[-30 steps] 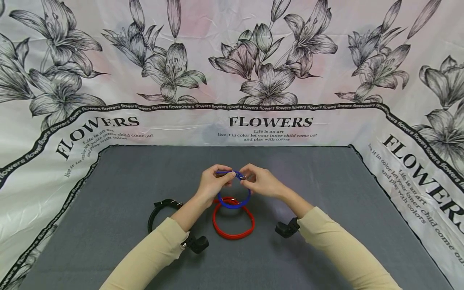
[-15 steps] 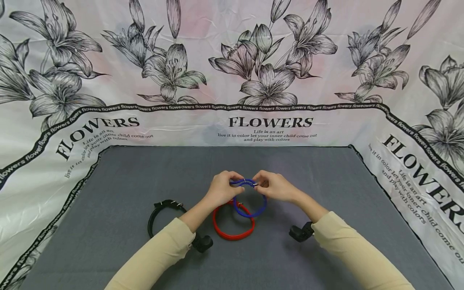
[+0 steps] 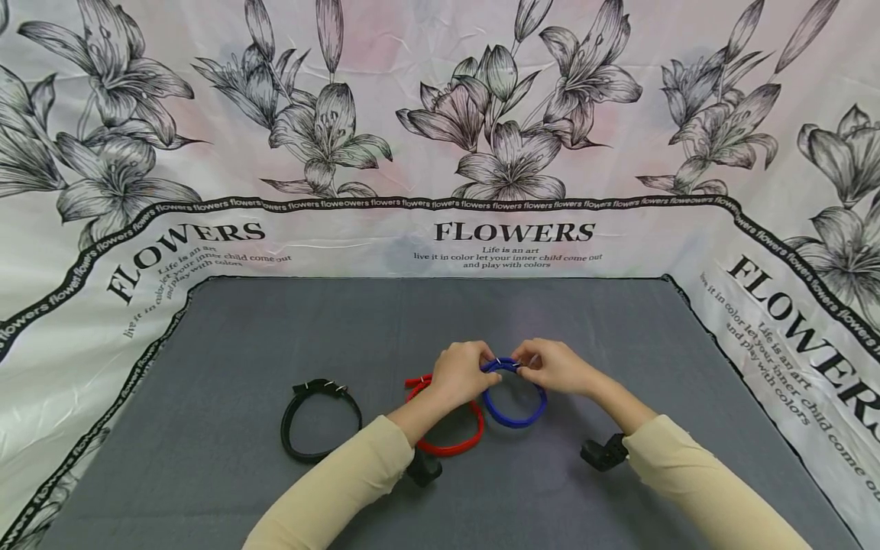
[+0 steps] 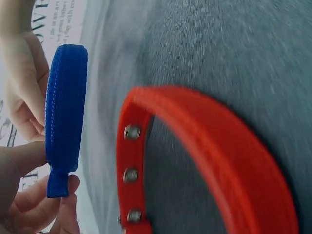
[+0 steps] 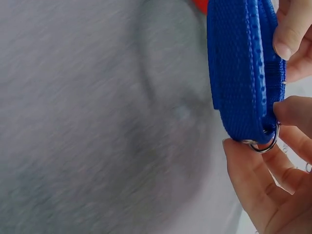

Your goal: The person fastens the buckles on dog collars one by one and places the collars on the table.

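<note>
Both hands hold a blue pet collar [image 3: 514,422], fastened into a loop, by its far side. The left hand [image 3: 462,373] pinches it near the strap's tail, and the right hand [image 3: 554,365] pinches it beside the metal D-ring [image 5: 267,146]. In the left wrist view the blue webbing [image 4: 67,107] stands edge-on between thumb and fingers. A red collar [image 3: 450,449] lies looped on the table, partly hidden under the left forearm; metal studs [image 4: 131,174] show along its inner side in the left wrist view.
A black collar [image 3: 287,428] lies looped to the left, near the left sleeve [image 3: 344,477]. Grey cloth [image 3: 206,428] covers the table. A white flower-printed sheet [image 3: 385,237] rises at the back and sides.
Both hands have moved right and toward the body, carrying the blue collar from over the red one to its right side. The red and black collars stay put.
</note>
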Available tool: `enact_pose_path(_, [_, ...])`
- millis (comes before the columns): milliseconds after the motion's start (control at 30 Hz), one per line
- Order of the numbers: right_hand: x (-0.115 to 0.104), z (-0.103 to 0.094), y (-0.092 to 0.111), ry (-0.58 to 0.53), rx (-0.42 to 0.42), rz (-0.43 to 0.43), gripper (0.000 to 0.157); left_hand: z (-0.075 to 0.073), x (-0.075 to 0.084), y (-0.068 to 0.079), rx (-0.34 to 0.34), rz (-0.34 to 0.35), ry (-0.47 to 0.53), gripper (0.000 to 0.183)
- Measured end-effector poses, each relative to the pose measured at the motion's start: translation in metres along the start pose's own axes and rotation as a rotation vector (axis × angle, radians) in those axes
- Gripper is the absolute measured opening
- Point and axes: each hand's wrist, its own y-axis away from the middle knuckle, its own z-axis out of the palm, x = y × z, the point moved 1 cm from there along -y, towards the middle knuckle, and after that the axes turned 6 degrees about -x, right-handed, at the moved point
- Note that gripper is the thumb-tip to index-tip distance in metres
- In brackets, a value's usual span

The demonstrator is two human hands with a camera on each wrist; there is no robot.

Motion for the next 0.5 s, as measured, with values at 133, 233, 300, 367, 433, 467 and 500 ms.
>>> enact_pose_path(133, [0.010,0.001,0.009,0.060,0.018,-0.008,0.012,0.014,0.010,-0.005,-0.026,-0.016,-0.052,0.029])
enact_pose_path(233, [0.016,0.001,0.014,0.106,0.037,-0.016,0.011,0.023,0.018,-0.007,-0.035,-0.022,-0.099,0.030])
enact_pose_path(300, [0.020,0.001,0.018,0.128,0.041,-0.018,0.012,0.028,0.021,-0.009,-0.033,-0.018,-0.138,0.030])
enact_pose_path(367, [0.023,0.001,0.021,0.143,0.043,-0.016,0.012,0.033,0.025,-0.010,-0.029,-0.011,-0.168,0.030])
enact_pose_path(433, [0.027,0.001,0.024,0.154,0.045,-0.009,0.012,0.037,0.028,-0.012,-0.027,-0.016,-0.189,0.030])
enact_pose_path(467, [0.028,0.001,0.026,0.156,0.043,-0.004,0.012,0.040,0.030,-0.013,-0.028,-0.021,-0.198,0.030])
enact_pose_path(500, [0.029,0.001,0.027,0.157,0.044,0.001,0.012,0.042,0.032,-0.013,-0.029,-0.026,-0.202,0.030])
